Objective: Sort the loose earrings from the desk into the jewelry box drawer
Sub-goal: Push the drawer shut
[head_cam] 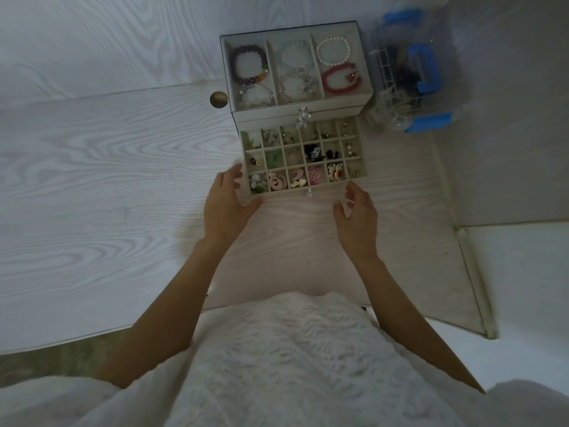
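The cream gridded jewelry box drawer [303, 160] stands pulled out toward the person, long axis left to right, near the pale wood-grain desk's [107, 180] far right corner. Its tiny earrings blur in dim light. Left hand [229, 197], fingers spread, touches the drawer's front-left corner; right hand [358, 209] hovers open just beside its front-right.

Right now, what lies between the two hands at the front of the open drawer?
In the head view, bare desk fills the gap between the left hand and right hand, plus the drawer's clear knob on the drawer front.
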### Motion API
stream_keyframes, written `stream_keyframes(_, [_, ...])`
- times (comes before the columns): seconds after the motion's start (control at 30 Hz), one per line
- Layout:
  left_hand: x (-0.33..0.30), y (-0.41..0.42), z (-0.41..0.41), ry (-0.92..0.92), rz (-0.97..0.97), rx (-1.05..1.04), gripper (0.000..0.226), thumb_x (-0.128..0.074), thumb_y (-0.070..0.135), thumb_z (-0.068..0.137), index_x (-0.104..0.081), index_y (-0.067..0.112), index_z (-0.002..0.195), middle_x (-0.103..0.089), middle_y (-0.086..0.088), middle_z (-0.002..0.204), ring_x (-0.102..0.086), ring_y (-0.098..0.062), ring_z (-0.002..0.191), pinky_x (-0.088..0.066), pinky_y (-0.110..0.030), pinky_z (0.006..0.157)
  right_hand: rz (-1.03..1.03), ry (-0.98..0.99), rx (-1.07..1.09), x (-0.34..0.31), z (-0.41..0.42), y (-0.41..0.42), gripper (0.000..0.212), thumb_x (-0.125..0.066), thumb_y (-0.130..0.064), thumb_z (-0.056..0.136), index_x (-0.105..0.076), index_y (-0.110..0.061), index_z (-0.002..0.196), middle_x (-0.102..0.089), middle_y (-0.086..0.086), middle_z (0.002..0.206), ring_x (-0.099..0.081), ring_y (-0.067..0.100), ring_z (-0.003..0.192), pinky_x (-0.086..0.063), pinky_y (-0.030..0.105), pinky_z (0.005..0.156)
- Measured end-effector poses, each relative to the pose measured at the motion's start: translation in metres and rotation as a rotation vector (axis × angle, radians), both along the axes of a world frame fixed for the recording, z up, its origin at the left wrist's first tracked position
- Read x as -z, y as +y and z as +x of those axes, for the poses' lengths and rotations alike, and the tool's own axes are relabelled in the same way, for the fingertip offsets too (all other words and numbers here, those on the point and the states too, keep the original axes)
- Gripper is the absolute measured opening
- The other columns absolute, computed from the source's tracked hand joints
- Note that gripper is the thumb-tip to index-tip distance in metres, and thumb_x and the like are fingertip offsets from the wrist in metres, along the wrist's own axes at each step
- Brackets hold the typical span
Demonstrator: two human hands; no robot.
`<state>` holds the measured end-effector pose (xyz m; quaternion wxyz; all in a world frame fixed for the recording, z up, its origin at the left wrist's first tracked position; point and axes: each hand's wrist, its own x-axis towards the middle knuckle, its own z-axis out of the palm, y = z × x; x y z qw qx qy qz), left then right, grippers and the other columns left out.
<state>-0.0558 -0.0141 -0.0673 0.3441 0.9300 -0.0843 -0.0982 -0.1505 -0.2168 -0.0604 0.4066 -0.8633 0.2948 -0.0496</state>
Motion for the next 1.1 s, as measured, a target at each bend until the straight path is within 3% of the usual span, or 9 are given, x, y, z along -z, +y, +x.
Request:
stream_keyframes(0.2, [-0.002, -0.002, 0.012, 0.093, -0.065, -0.118, 0.049, -0.076, 0.030, 0.074, -0.057, 0.020, 0.119, -0.066, 0.004, 0.111, -0.061, -0.007, 0.086, -0.052, -0.032, 0.077, -0.025, 0.051, -0.053, 0.006, 0.015, 0.013, 0.041, -0.053, -0.009, 0.091, -0.047, -0.001, 0.131, -0.032, 0.015, 0.148, -0.049, 0.031, 0.121, -0.041, 0.041, 0.103])
stream_keyframes(0.33, [-0.002, -0.006, 0.033, 0.053, -0.012, -0.177, 0.048, -0.073, 0.038, 0.075, -0.056, 0.024, 0.118, -0.063, 0.008, 0.114, -0.058, -0.007, 0.095, -0.045, -0.027, 0.075, -0.105, 0.098, -0.115, 0.005, 0.037, 0.013, 0.046, -0.053, -0.009, 0.090, -0.044, -0.005, 0.135, -0.024, 0.011, 0.153, -0.041, 0.025, 0.130, -0.032, 0.024, 0.101])
stream_keyframes(0.47, [0.003, -0.009, 0.057, -0.036, 0.051, -0.145, 0.066, -0.071, 0.040, 0.076, -0.044, 0.022, 0.133, -0.053, 0.001, 0.127, -0.049, -0.016, 0.114, -0.045, -0.034, 0.083, -0.154, 0.172, -0.185, 0.006, 0.058, 0.010, 0.058, -0.051, -0.010, 0.091, -0.028, -0.011, 0.144, -0.014, 0.011, 0.155, -0.025, 0.029, 0.138, -0.026, 0.032, 0.109])
stream_keyframes(0.6, [0.005, -0.011, 0.080, -0.073, 0.088, -0.100, 0.067, -0.067, 0.041, 0.080, -0.039, 0.020, 0.138, -0.054, -0.002, 0.129, -0.047, -0.019, 0.118, -0.045, -0.038, 0.088, -0.227, 0.210, -0.248, 0.007, 0.077, 0.005, 0.062, -0.050, -0.012, 0.091, -0.021, -0.013, 0.146, -0.011, 0.011, 0.156, -0.020, 0.032, 0.138, -0.018, 0.035, 0.112])
stream_keyframes(0.87, [-0.001, -0.014, 0.098, -0.321, 0.147, -0.089, 0.040, -0.071, 0.042, 0.074, -0.061, 0.022, 0.107, -0.068, 0.005, 0.097, -0.063, -0.014, 0.085, -0.035, -0.025, 0.058, -0.260, 0.317, -0.313, 0.001, 0.105, -0.014, 0.067, -0.049, -0.018, 0.092, -0.011, -0.013, 0.148, -0.008, 0.002, 0.157, -0.003, 0.028, 0.143, -0.016, 0.042, 0.114])
stream_keyframes(1.0, [-0.006, -0.013, 0.104, -0.243, 0.148, -0.110, 0.032, -0.069, 0.045, 0.076, -0.060, 0.022, 0.097, -0.066, 0.007, 0.093, -0.062, -0.012, 0.078, -0.035, -0.025, 0.059, -0.207, 0.334, -0.336, -0.008, 0.112, -0.016, 0.068, -0.050, -0.022, 0.093, -0.010, -0.016, 0.148, -0.006, 0.000, 0.157, -0.002, 0.028, 0.143, -0.017, 0.044, 0.114])
stream_keyframes(1.1, [-0.010, -0.010, 0.104, -0.157, 0.145, -0.071, 0.030, -0.066, 0.044, 0.078, -0.060, 0.023, 0.099, -0.066, 0.009, 0.097, -0.062, -0.012, 0.082, -0.038, -0.026, 0.065, -0.172, 0.301, -0.331, -0.017, 0.110, -0.017, 0.061, -0.052, -0.023, 0.092, -0.023, -0.015, 0.146, -0.015, 0.003, 0.156, -0.009, 0.028, 0.142, -0.018, 0.044, 0.114])
